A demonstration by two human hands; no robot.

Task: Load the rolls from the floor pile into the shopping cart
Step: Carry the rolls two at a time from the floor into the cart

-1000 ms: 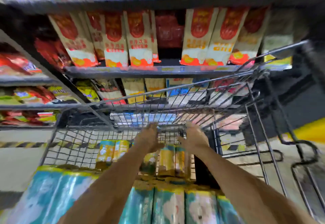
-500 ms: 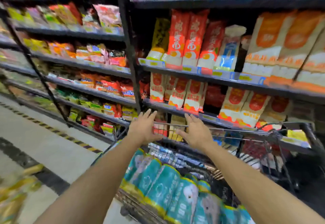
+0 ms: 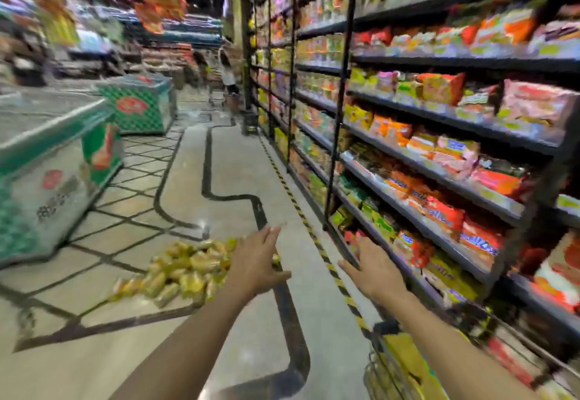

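Shopping cart (image 3: 387,325): one corner visible at lower right, under the right forearm; contents blurred, apparently yellow packs. Both arms reach forward. Left hand (image 3: 255,261) flat, fingers spread, holding nothing, overlapping the right edge of the pile of rolls (image 3: 182,271) lying on the floor. Right hand (image 3: 373,269) likewise released, near the shelving (image 3: 439,177). Chest freezer (image 3: 47,161) at far left.

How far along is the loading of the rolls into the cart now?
Done: the shopping cart, at the lower right edge, seems to hold something yellow, too blurred to name. In hand: nothing; the left hand and right hand are both open and empty, the left reaching towards the floor pile. Left: that pile looks large, so most loading remains.
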